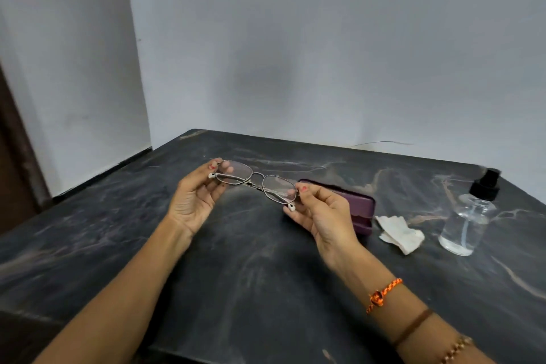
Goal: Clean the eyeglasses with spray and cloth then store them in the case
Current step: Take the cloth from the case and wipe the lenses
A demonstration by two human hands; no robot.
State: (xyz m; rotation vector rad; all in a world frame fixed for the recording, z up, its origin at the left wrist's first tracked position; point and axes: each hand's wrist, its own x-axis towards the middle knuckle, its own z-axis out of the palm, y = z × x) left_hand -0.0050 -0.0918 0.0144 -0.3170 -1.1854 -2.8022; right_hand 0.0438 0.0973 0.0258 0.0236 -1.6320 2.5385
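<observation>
At frame center, folded eyeglasses (256, 182) hang above the dark worktop (118, 230), each end pinched in a grip: left hand (195, 201), right hand (323, 216). Case (359, 210), cloth (400, 233) and spray bottle (469, 216) crowd the right edge.

Purple case (354, 204), whitish cloth (400, 230), black-capped clear bottle (469, 216), dark marbled table (236, 260).

Left hand (193, 198), right hand (320, 213) pinch folded eyeglasses (256, 182) above table (236, 275); case (359, 210) apparently closed.

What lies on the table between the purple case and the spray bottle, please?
In the head view, a crumpled white cloth lies between the case and the bottle.
</observation>
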